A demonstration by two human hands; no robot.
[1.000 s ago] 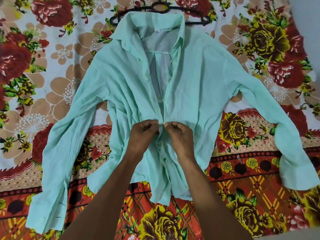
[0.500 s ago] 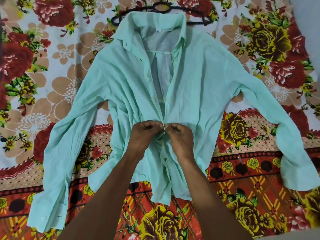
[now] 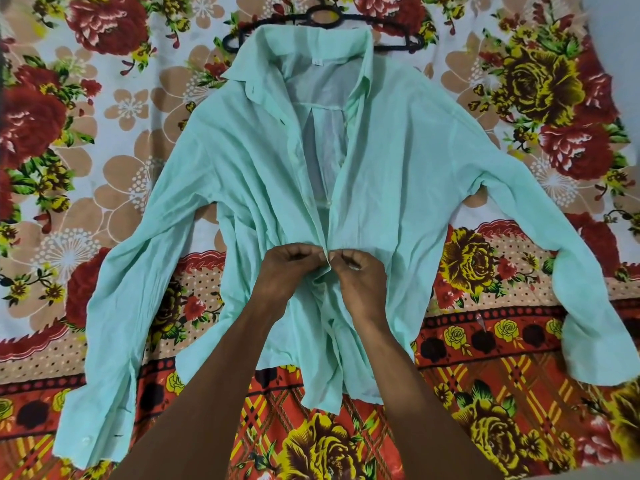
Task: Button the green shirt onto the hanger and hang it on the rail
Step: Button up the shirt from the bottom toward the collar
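Observation:
The pale green shirt (image 3: 398, 161) lies face up on a floral bedsheet, sleeves spread to both sides. A black hanger (image 3: 398, 41) sits inside its collar, with the hook and shoulder ends sticking out at the top. The front is open from the collar down to about mid-chest. My left hand (image 3: 287, 268) pinches the left front edge of the placket. My right hand (image 3: 360, 275) pinches the right front edge directly beside it. Both hands meet at the middle of the shirt front, fingertips almost touching. The button between them is hidden.
The flowered bedsheet (image 3: 104, 150) covers the whole surface, pale at the top and red-orange toward me. The left cuff (image 3: 90, 427) lies at the lower left, the right cuff (image 3: 595, 348) at the right edge. No rail is in view.
Both hands stay pinched together on the placket, shifting only slightly as the fingers work the fabric edges. The shirt and hanger have not moved.

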